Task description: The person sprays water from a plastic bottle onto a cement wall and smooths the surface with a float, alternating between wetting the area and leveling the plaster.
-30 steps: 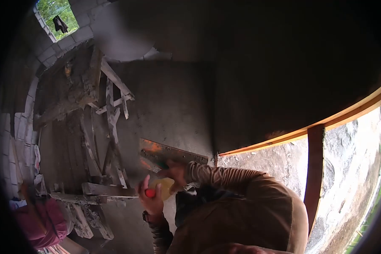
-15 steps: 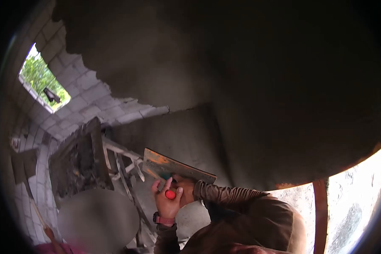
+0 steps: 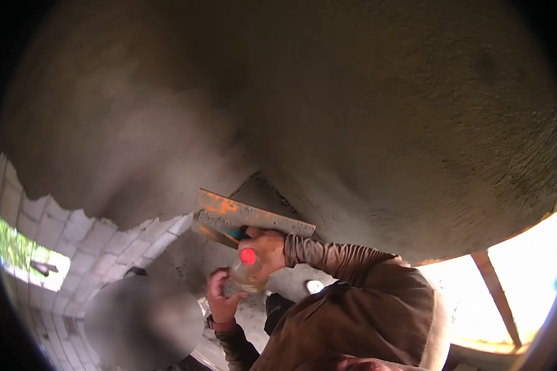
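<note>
My right hand [image 3: 267, 252] is closed around the teal handle of a plastering float [image 3: 247, 213], its long flat board spattered with mortar and orange patches. In front of that hand's palm and wrist, a clear plastic bottle [image 3: 246, 272] with a red cap points cap-up toward the camera. My left hand [image 3: 221, 298], with a reddish watch strap at the wrist, is just below and left of the bottle. Its fingers and thumb are spread apart, with the fingertips close to the bottle's side. The float board's face is near the plastered wall [image 3: 352, 123].
Grey fresh plaster covers most of the wall, ending in a ragged edge over bare blocks [image 3: 74, 229] at left. A window opening [image 3: 28, 253] is at far left. A wooden post [image 3: 498, 300] stands in the bright opening at right. A blurred round patch hides the lower left.
My left hand has opened and drawn down from the red-capped bottle, whose body now shows. The float has risen slightly. The view has swung, bringing more plastered wall in and the window lower.
</note>
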`<action>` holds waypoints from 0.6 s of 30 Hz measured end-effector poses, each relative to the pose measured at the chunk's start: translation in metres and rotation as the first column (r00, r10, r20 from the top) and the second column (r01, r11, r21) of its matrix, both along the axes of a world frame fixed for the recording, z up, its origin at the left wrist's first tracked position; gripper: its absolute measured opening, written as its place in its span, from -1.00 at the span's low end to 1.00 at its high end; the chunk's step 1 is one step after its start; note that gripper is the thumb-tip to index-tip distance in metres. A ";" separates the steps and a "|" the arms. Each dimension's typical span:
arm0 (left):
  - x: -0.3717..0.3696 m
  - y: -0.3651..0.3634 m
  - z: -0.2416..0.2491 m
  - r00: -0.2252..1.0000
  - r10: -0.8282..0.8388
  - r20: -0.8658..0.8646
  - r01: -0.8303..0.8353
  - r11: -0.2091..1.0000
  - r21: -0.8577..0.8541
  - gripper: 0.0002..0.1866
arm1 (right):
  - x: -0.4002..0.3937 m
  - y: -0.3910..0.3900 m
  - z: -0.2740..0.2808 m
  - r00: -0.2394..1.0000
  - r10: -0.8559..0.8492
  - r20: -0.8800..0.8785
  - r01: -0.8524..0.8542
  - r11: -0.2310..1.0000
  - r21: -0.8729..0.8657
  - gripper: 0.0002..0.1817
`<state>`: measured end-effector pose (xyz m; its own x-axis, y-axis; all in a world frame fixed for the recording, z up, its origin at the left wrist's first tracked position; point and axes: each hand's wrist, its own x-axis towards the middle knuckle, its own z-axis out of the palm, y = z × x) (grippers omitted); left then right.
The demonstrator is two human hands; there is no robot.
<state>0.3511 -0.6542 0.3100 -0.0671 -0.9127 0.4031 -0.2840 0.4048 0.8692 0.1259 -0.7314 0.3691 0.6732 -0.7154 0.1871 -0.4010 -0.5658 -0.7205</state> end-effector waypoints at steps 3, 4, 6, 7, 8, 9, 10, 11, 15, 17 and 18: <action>0.011 -0.051 -0.020 0.898 -0.426 -0.111 0.440 0.852 0.284 -0.04 | -0.008 -0.022 0.012 0.987 -0.085 0.133 0.083 0.996 0.021 -0.40; 0.010 -0.073 -0.014 0.877 -0.468 -0.108 0.478 0.831 0.284 -0.04 | -0.008 -0.028 0.014 0.982 -0.130 0.135 0.129 0.991 0.020 -0.40; -0.006 -0.124 0.003 0.706 -0.678 0.206 0.672 0.733 0.107 -0.08 | -0.009 -0.039 0.027 0.991 -0.114 0.064 0.119 0.989 -0.083 -0.45; -0.010 -0.146 0.008 0.674 -0.707 0.213 0.699 0.704 0.124 -0.08 | -0.007 -0.044 0.028 0.988 -0.113 0.102 0.125 0.984 -0.125 -0.45; -0.013 -0.164 0.016 0.592 -0.804 0.059 0.756 0.579 0.306 -0.10 | -0.009 -0.052 0.032 0.981 -0.132 0.140 0.145 0.985 -0.093 -0.45; -0.010 -0.170 0.016 0.522 -0.843 -0.130 0.785 0.416 0.459 -0.13 | -0.010 -0.056 0.032 0.969 -0.186 0.160 0.194 0.980 -0.036 -0.43; -0.013 -0.186 0.015 0.531 -0.837 -0.135 0.768 0.408 0.493 -0.13 | -0.016 -0.070 0.028 0.959 -0.223 0.173 0.225 0.974 0.010 -0.41; -0.016 -0.200 0.007 0.473 -0.878 -0.067 0.799 0.396 0.452 -0.17 | -0.012 -0.076 0.019 0.960 -0.229 0.159 0.227 0.974 0.031 -0.41; -0.054 -0.217 0.015 0.430 -0.841 -0.329 0.893 0.341 0.294 -0.19 | -0.040 -0.085 0.012 0.951 -0.310 0.001 0.309 0.948 -0.075 -0.25; -0.067 -0.231 -0.006 0.302 -0.740 -0.601 0.944 0.146 0.295 -0.27 | -0.055 -0.086 0.006 0.915 -0.397 0.070 0.382 0.910 0.158 -0.14; -0.066 -0.241 -0.042 0.270 -0.726 -0.633 0.955 0.119 0.271 -0.32 | -0.062 -0.089 -0.008 0.893 -0.446 0.054 0.431 0.884 0.184 -0.17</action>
